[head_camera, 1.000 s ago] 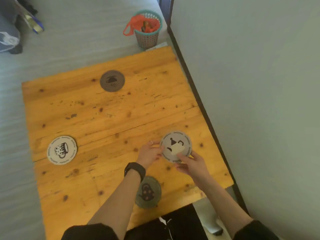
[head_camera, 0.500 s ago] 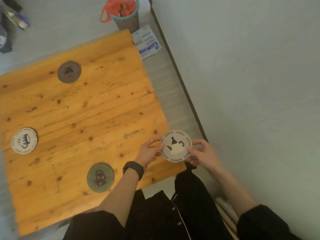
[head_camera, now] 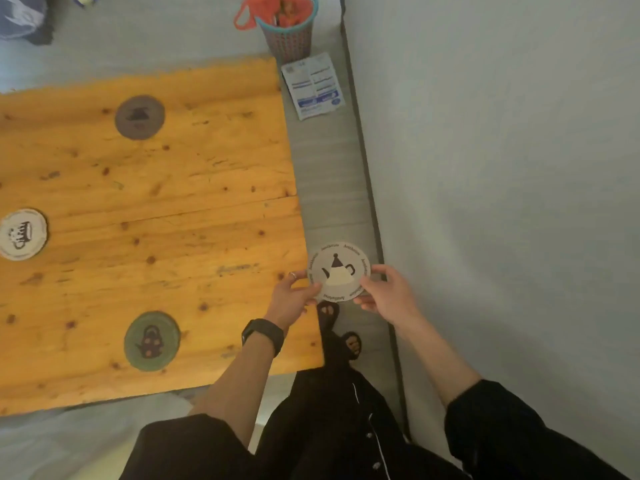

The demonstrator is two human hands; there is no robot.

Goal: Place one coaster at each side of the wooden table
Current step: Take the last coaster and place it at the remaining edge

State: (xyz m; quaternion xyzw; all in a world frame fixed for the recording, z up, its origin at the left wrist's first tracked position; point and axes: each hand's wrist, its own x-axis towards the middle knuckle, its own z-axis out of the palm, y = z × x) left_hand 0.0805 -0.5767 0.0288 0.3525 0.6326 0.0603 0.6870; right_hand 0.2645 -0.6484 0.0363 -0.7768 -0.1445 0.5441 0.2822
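- Both hands share the grip: left hand (head_camera: 292, 299) and right hand (head_camera: 388, 297) pinch opposite edges of the teapot coaster (head_camera: 338, 271), face up.
- It hangs just off the bench (head_camera: 207, 188) at its right edge; that side is bare.
- Left hand's nearer the wood; both wrists level, arms reaching forward.

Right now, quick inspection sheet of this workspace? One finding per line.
Surface: wooden table, knotty planks.
Job's things: three coasters lie flat on it: grey coaster at the far side, white mug coaster at the left, green coaster at the near side. Teapot coaster is held past the right edge.
Clutter: leaflet on the floor.
Grippers: left hand and right hand pinch the teapot coaster.
Cables: nothing seen.
Surroundings: basket, wall.
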